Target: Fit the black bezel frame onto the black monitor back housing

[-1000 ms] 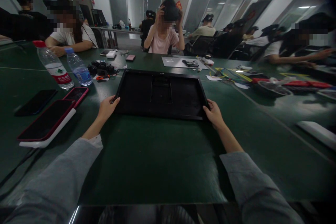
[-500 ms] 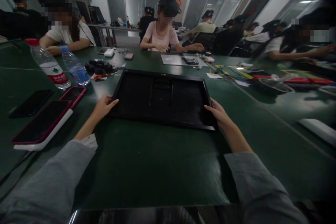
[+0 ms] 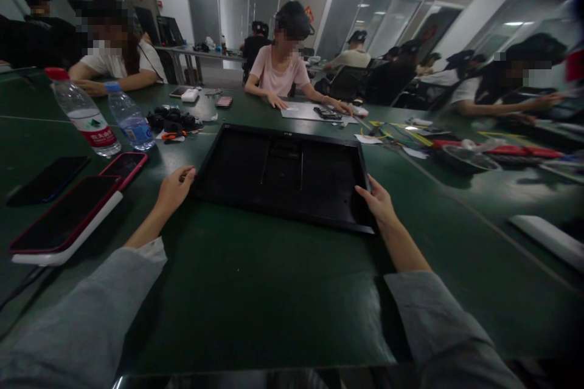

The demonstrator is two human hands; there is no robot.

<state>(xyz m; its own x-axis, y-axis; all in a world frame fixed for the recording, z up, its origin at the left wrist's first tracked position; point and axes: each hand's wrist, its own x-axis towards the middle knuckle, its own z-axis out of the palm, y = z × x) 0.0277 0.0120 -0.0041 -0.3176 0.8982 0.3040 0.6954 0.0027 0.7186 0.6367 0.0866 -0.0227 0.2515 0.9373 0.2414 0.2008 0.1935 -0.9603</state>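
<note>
A black rectangular frame-like panel (image 3: 283,179) with a raised rim lies on the dark green table (image 3: 255,298) in front of me, turned a little. Its right edge is in the grip of my right hand (image 3: 379,203), the thumb over the rim and the fingers outside it. At the panel's left edge is my left hand (image 3: 177,189), fingers curled and close against the rim; what its fingertips hold, if anything, is hidden.
Two water bottles (image 3: 93,124) and several phones (image 3: 66,213) stand or lie on the left. Black items with orange-handled pliers (image 3: 173,135) sit behind. Across the table, a person (image 3: 283,67) reaches toward a pale sheet (image 3: 305,110). Cables (image 3: 396,134) lie at the right.
The panel has turned slightly, its right end lower in view. My left thumb has come off the rim and its fingers have curled. The person opposite has moved their hands onto the sheet.
</note>
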